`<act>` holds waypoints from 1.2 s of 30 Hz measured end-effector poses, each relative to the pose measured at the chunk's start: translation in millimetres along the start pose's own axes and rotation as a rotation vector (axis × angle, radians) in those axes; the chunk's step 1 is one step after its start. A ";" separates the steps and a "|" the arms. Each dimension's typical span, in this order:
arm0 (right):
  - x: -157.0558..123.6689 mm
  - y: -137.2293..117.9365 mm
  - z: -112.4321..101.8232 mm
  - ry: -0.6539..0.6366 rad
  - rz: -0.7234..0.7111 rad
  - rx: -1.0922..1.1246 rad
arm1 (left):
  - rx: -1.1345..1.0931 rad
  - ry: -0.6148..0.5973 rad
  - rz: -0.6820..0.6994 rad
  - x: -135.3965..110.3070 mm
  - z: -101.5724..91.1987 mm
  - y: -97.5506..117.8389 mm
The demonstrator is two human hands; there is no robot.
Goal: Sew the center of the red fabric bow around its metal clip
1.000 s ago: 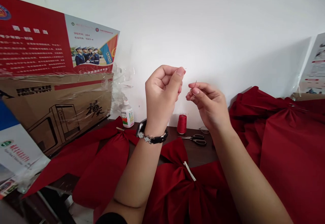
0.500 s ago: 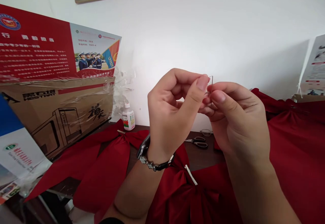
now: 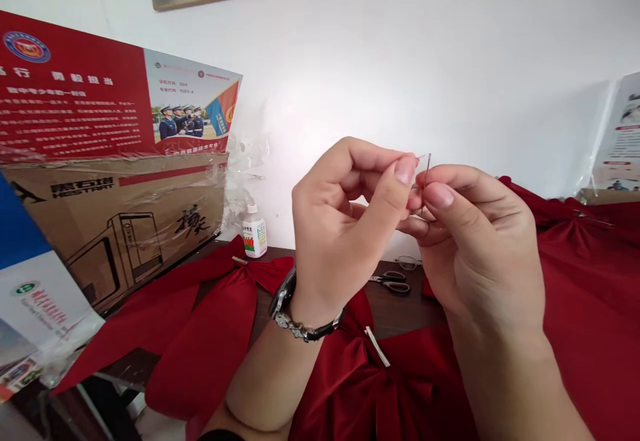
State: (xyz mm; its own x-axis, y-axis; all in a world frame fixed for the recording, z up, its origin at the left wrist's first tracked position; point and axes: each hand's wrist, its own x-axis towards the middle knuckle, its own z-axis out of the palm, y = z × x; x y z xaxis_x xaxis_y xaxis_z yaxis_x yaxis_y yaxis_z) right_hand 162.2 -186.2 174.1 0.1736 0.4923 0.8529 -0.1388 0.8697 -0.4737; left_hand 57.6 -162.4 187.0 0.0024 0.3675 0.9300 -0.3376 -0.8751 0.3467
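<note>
We pinched the sewing needle (image 3: pixel 427 164) upright between right hand (image 3: pixel 480 248) thumb and forefinger, left hand (image 3: pixel 345 228) fingertips pressed on a thread end (image 3: pixel 421 156) at its top, above the red bow (image 3: pixel 210 334); thin, stiff, slippery, probably best gripped mid-shaft

A thin silver needle (image 3: pixel 427 169) is standing almost upright, held up well above the counter. Its lower part is sitting pinched between thumb and forefinger of the right hand (image 3: pixel 480 248), its upper end poking out above the fingers. A fine thread (image 3: pixel 421 157), barely visible, is reaching toward the needle's top from the pinched fingertips of the left hand (image 3: pixel 345 228); contact cannot be made out.
</note>
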 end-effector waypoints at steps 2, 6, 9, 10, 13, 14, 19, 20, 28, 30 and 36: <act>-0.4 -0.6 0.3 0.000 -0.002 -0.001 | 0.011 -0.002 0.019 -0.6 0.0 0.6; -0.9 -0.8 0.7 0.001 -0.007 -0.007 | 0.059 0.028 0.044 -2.0 1.3 1.8; -0.7 -0.2 0.4 -0.012 0.000 0.009 | 0.055 0.056 0.033 -3.0 2.5 2.7; -0.6 0.0 0.2 -0.016 0.004 0.013 | 0.050 0.059 0.031 -3.3 2.6 3.1; -0.5 0.3 -0.4 -0.024 0.015 0.025 | 0.060 0.051 0.021 -3.8 2.2 4.5; -0.5 0.3 -0.5 -0.026 0.017 0.031 | 0.067 0.045 0.016 -4.0 2.0 5.0; -0.7 0.3 -0.2 -0.032 0.020 0.046 | 0.092 0.067 0.033 -4.4 1.7 6.0; -0.7 0.4 0.1 -0.029 0.020 0.047 | 0.095 0.075 0.038 -4.3 1.9 6.1; -0.7 1.1 0.9 -0.027 0.006 0.028 | 0.061 0.097 0.007 -3.7 2.1 6.1; -0.6 1.0 1.0 -0.025 0.007 0.026 | 0.060 0.094 0.008 -3.7 1.8 6.2; -0.6 0.8 1.0 -0.018 0.006 0.017 | 0.042 0.081 0.010 -3.5 2.1 5.8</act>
State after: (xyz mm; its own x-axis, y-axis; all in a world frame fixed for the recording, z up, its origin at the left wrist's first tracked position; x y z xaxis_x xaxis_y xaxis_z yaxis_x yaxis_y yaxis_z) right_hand 160.9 -185.8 173.3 0.1550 0.4963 0.8542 -0.1567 0.8661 -0.4747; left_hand 57.6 -169.4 186.0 -0.0776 0.3817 0.9210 -0.2977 -0.8905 0.3440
